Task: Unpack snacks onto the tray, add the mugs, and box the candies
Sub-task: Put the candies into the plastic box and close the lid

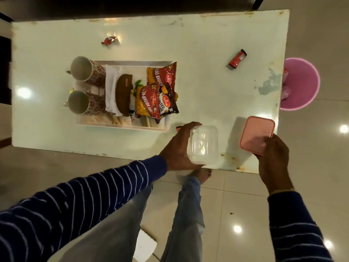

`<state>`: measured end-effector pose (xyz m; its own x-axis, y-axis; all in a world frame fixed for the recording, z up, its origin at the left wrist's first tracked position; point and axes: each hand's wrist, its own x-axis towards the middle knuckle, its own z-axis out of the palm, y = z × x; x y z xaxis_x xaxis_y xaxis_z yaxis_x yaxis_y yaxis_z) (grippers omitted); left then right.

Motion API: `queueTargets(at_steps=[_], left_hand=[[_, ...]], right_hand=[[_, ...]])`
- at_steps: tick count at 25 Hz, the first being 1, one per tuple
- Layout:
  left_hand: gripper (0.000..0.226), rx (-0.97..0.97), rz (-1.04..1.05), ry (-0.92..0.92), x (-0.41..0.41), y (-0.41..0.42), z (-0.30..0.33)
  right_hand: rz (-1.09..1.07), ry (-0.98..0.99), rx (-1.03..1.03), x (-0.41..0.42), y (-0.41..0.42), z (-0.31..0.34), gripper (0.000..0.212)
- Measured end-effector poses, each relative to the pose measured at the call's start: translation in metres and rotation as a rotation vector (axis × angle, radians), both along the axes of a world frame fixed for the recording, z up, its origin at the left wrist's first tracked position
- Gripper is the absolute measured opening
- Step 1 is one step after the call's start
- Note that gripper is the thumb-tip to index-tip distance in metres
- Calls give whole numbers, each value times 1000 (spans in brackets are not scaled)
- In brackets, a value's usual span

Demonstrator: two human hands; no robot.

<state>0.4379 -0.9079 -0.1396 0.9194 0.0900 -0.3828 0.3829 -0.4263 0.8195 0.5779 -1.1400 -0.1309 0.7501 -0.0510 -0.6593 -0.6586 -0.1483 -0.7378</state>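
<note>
gripping a clear box (204, 143) at the table's (207, 87) near edge, the left hand (178, 146) wraps its side while the right hand (273, 152) clamps a pink lid (257, 132) beside it, two red candies (237, 58) lying farther back, the loaded tray (122, 125) left of the box.

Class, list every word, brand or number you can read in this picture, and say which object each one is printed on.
"BHUJIA" and the Haldiram's logo: the far red snack packet on the tray.
"BHUJIA SEV": the near red snack packet.
"SALTED", partly covered: the dark snack packet.
The red candy and the crumpled candy carry print too small to read.
</note>
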Motion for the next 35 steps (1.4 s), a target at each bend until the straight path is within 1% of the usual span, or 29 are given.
queueTargets(at_steps=[3, 4, 5, 7, 8, 9, 10, 12, 14, 16, 18, 20, 21, 22, 23, 25, 26, 27, 29, 31, 33, 35], left_hand=[[115, 67, -2, 41, -36, 10, -5], [116, 63, 25, 53, -44, 11, -4], [115, 33, 67, 69, -52, 14, -5], [111, 23, 141, 54, -62, 22, -4], [110, 31, 162, 50, -66, 27, -3], [111, 34, 179, 57, -70, 31, -2], [112, 53, 181, 63, -72, 34, -1], [115, 82, 184, 64, -77, 41, 0], [117, 98, 192, 56, -82, 50, 0], [117, 109, 210, 67, -87, 62, 0], [114, 118, 217, 69, -93, 73, -1], [113, 109, 209, 47, -97, 80, -3], [113, 103, 206, 33, -98, 82, -3], [114, 102, 206, 18, -98, 83, -3], [114, 109, 206, 8, -97, 82, -2], [116, 127, 201, 2, -92, 78, -2], [117, 141, 193, -5, -88, 75, -2], [118, 158, 186, -14, -84, 71, -3], [120, 177, 189, -28, -72, 61, -3], [119, 158, 220, -51, -58, 49, -2], [118, 117, 273, -63, -46, 38, -3], [118, 101, 300, -70, -34, 33, -2]], right_hand=[[155, 6, -109, 3, 4, -22, 20], [188, -4, -203, 4, 4, -27, 22], [227, -37, -376, 2, 5, -30, 31], [338, -216, -751, -5, 12, -26, 46], [372, -325, -814, -12, 20, -21, 48], [406, -402, -766, -20, 32, -15, 47], [462, -442, -651, -31, 46, -12, 46], [680, -468, -429, -54, 81, -11, 47], [907, -487, -317, -73, 115, -17, 47], [1059, -491, -337, -86, 142, -27, 49], [1207, -556, -465, -99, 158, -38, 50], [1306, -609, -573, -108, 163, -43, 41], [1302, -602, -598, -108, 160, -42, 34], [1250, -569, -606, -108, 156, -39, 27], [1135, -519, -599, -105, 149, -34, 23], [820, -458, -556, -91, 135, -17, 21], [705, -489, -516, -84, 129, -3, 20], [656, -542, -467, -82, 126, 13, 19], [696, -594, -336, -90, 128, 41, 21], [754, -538, -257, -102, 133, 57, 28], [729, -534, -272, -96, 133, 62, 34], [628, -575, -294, -62, 131, 57, 32]])
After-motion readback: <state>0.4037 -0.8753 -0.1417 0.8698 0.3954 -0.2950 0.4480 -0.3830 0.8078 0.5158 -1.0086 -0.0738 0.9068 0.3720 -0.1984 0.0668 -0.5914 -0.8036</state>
